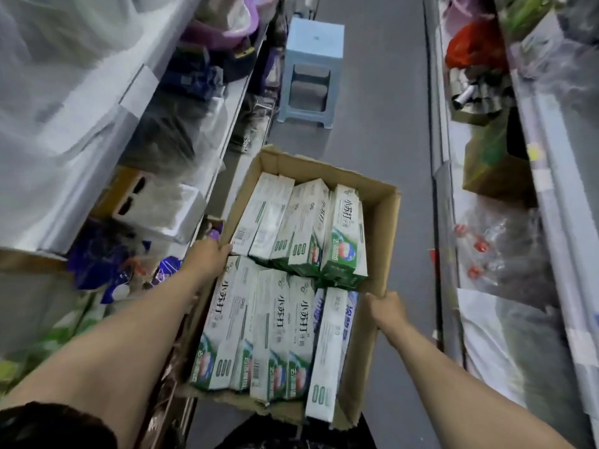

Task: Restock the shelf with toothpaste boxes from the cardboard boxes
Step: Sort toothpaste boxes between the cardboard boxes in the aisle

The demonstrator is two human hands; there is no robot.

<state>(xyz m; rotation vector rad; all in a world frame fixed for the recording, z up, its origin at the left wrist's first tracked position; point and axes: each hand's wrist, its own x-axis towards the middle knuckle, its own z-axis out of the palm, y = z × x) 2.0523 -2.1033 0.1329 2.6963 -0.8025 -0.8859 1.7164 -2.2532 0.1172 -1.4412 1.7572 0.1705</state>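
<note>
The left hand (pixel 209 256) curls its fingers over the left wall of an open cardboard box (pixel 384 222), and the right hand (pixel 387 307) grips the right wall. Green-and-white toothpaste boxes (pixel 282 319) fill it in two rows. It sits in the aisle beside the left shelf (pixel 136 92). A blue stool (pixel 311 59) stands farther off.

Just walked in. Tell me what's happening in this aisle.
A person stands in a shop aisle holding an open cardboard box by its side walls: the left hand grips the left wall, the right hand the right wall. The box is packed with toothpaste boxes, mostly green and white, with a blue-and-white one by the right wall. None is in hand yet. Stocked shelves run along both sides, and a light blue stool stands farther down.
</note>
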